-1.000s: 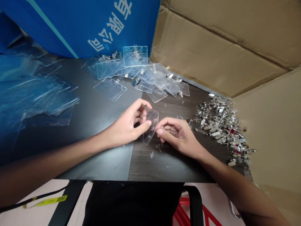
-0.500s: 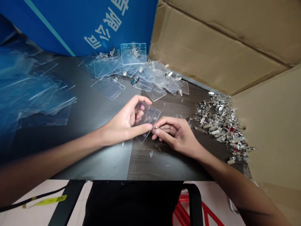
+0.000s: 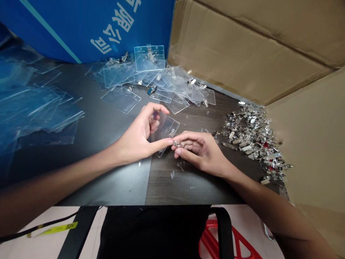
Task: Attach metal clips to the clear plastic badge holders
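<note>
A clear plastic badge holder (image 3: 168, 124) is tilted in my left hand (image 3: 147, 135), whose thumb presses near its holed edge while the fingers curl behind it. My right hand (image 3: 201, 151) pinches a small metal badge clip (image 3: 178, 144) between thumb and forefinger. The clip meets the holder's edge at my left thumb tip. Whether it is fastened there I cannot tell, as the thumb covers the spot. Both hands are just above the dark table (image 3: 172, 190).
Badge holders with clips (image 3: 172, 81) lie heaped at the back. A stack of clear holders (image 3: 51, 111) is on the left, a pile of metal clips (image 3: 250, 136) on the right. Cardboard (image 3: 242, 54) and a blue panel (image 3: 81, 28) stand behind. Tiny clear bits (image 3: 172, 175) lie nearby.
Both hands have shifted slightly left and up in view, as has the whole scene. The clip now shows more plainly between my right thumb and forefinger.
</note>
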A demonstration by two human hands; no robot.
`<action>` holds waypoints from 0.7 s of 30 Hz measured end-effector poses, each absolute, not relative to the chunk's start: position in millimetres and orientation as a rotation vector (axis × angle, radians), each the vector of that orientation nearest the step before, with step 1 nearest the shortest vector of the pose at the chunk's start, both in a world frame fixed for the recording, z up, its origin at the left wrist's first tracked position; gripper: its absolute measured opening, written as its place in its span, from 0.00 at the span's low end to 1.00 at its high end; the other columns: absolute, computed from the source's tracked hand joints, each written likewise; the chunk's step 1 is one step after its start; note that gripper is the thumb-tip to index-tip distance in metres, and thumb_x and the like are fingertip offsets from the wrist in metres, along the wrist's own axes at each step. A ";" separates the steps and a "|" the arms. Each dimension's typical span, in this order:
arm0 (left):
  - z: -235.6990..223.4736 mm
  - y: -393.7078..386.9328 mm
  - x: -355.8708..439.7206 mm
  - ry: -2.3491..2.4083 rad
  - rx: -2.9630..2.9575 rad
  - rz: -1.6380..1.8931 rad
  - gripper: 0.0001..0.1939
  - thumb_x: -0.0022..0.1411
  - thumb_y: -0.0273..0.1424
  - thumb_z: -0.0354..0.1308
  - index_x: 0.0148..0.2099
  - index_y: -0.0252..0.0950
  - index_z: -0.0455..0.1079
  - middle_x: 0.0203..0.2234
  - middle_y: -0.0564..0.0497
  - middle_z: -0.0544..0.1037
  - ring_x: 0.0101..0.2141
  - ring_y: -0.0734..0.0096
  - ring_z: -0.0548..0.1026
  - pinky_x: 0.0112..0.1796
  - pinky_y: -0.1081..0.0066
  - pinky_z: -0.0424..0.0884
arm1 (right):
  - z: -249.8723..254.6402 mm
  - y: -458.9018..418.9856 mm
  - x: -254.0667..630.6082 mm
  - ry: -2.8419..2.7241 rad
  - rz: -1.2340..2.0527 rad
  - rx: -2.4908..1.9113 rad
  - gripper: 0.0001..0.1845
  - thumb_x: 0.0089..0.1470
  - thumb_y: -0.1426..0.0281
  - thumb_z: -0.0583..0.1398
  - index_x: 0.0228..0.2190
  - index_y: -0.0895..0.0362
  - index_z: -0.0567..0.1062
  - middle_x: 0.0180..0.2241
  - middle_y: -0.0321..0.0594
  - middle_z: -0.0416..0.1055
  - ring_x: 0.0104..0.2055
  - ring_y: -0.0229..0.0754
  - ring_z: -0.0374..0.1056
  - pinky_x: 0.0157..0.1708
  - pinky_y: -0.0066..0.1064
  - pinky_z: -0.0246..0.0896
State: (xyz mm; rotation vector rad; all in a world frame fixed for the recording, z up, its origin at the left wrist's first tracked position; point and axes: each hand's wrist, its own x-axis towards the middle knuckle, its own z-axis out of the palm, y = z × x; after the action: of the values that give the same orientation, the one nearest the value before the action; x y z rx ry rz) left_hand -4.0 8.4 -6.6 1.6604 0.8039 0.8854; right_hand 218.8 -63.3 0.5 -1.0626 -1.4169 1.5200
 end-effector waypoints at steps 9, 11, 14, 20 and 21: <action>-3.5 8.3 -2.6 0.795 1.672 0.888 0.32 0.54 0.35 0.77 0.56 0.44 0.67 0.44 0.49 0.65 0.40 0.64 0.68 0.41 0.65 0.72 | -0.3 -63.1 219.6 -1.406 1.523 -1.052 0.12 0.58 0.66 0.77 0.43 0.56 0.86 0.38 0.41 0.83 0.36 0.40 0.80 0.41 0.35 0.79; -3.6 7.8 -2.2 0.806 1.677 0.896 0.31 0.54 0.34 0.77 0.56 0.43 0.67 0.46 0.48 0.65 0.42 0.63 0.69 0.43 0.64 0.72 | -0.5 -62.6 220.1 -1.422 1.511 -1.065 0.13 0.58 0.65 0.77 0.43 0.56 0.86 0.39 0.41 0.83 0.37 0.41 0.80 0.42 0.35 0.80; -5.9 6.1 -2.9 0.833 1.699 0.905 0.31 0.55 0.35 0.78 0.56 0.44 0.68 0.48 0.46 0.67 0.46 0.60 0.70 0.45 0.62 0.73 | -1.3 -62.0 220.3 -1.468 1.464 -1.100 0.15 0.57 0.63 0.78 0.42 0.56 0.86 0.39 0.42 0.84 0.38 0.42 0.79 0.42 0.36 0.79; -11.4 -0.3 -6.0 0.871 1.798 0.942 0.30 0.59 0.37 0.77 0.59 0.47 0.69 0.52 0.45 0.68 0.46 0.59 0.70 0.44 0.62 0.71 | -1.1 -64.4 218.2 -1.553 1.310 -1.149 0.12 0.59 0.61 0.76 0.40 0.55 0.85 0.40 0.43 0.84 0.38 0.43 0.78 0.38 0.35 0.75; -12.0 -1.1 -6.3 0.872 1.810 0.949 0.30 0.60 0.38 0.77 0.60 0.47 0.68 0.52 0.45 0.68 0.47 0.58 0.69 0.44 0.62 0.71 | -0.7 -65.1 218.0 -1.570 1.274 -1.152 0.11 0.61 0.61 0.75 0.40 0.55 0.86 0.40 0.43 0.84 0.38 0.43 0.78 0.37 0.35 0.75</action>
State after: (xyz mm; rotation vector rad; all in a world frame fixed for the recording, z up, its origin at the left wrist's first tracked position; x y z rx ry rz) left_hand -6.3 -1.1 -12.0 1.8102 0.8723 0.9492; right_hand 218.0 -65.1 -0.7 -1.1519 -1.5705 1.2740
